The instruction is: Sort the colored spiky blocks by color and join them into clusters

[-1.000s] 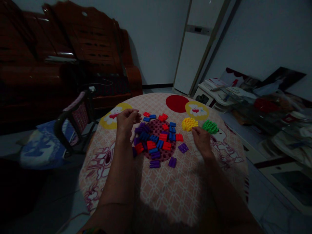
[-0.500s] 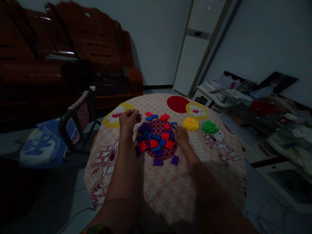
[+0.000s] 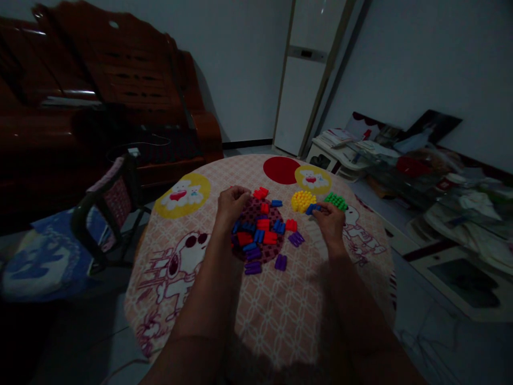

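My right hand (image 3: 331, 221) pinches a blue plastic block (image 3: 312, 209) between thumb and fingers, just right of a yellow block cluster (image 3: 303, 201). A green block cluster (image 3: 336, 201) lies just beyond this hand. At the far left of the loose pile, my left hand (image 3: 232, 207) has its fingers pressed together; whatever they hold is hidden. Red blocks (image 3: 270, 237), blue blocks (image 3: 259, 236) and purple blocks (image 3: 253, 253) lie heaped between my hands. A red block (image 3: 291, 225) and a spiky purple block (image 3: 296, 238) sit apart at the pile's right side.
A patterned cloth covers the round table (image 3: 276, 315). To the left stand a folding chair (image 3: 116, 208) and a carved wooden sofa (image 3: 120, 80). On the right, a low cabinet (image 3: 441, 272) carries papers and clutter. A tall white unit (image 3: 300, 91) stands at the back wall.
My right hand has moved right from the pile with a blue block. My left hand's fingers have closed together over the far-left blocks. The view has turned slightly right.
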`<control>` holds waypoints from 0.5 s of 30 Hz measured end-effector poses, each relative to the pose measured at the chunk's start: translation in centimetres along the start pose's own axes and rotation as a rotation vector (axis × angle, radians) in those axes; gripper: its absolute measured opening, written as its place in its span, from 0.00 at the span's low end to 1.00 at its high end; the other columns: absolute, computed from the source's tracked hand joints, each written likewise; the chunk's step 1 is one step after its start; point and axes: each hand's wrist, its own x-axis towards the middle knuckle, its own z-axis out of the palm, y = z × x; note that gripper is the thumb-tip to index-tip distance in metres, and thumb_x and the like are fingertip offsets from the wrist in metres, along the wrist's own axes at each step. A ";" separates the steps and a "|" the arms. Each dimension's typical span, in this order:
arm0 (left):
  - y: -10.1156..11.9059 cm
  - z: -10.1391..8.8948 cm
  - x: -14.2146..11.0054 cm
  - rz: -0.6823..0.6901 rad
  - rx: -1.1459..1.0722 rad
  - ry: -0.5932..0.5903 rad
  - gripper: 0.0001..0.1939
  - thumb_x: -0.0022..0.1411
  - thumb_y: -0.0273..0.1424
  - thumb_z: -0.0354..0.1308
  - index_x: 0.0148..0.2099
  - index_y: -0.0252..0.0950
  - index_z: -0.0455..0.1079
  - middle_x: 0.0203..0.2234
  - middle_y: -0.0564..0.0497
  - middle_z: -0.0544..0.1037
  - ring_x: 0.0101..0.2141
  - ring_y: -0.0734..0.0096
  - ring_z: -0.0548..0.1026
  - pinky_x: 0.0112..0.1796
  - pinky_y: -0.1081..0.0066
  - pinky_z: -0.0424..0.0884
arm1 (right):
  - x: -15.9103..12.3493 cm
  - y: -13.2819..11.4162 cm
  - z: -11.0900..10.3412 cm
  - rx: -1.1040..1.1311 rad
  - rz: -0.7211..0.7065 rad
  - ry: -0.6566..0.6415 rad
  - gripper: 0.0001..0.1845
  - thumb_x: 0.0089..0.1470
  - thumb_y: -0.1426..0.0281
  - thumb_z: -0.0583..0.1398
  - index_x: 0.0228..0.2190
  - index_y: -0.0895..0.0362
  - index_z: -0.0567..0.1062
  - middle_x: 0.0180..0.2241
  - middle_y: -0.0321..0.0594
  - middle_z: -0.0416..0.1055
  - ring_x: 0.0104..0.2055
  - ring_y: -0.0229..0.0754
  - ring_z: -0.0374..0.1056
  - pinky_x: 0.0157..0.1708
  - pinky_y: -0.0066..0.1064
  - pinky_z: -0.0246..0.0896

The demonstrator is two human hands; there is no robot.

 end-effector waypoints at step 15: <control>-0.6 7.8 -4.5 0.259 1.132 -0.482 0.10 0.61 0.28 0.57 0.43 0.35 0.78 0.42 0.39 0.81 0.45 0.54 0.77 0.44 0.63 0.71 | 0.9 8.6 -7.4 -0.554 0.159 0.353 0.11 0.48 0.72 0.59 0.35 0.59 0.77 0.34 0.49 0.77 0.36 0.48 0.70 0.40 0.37 0.61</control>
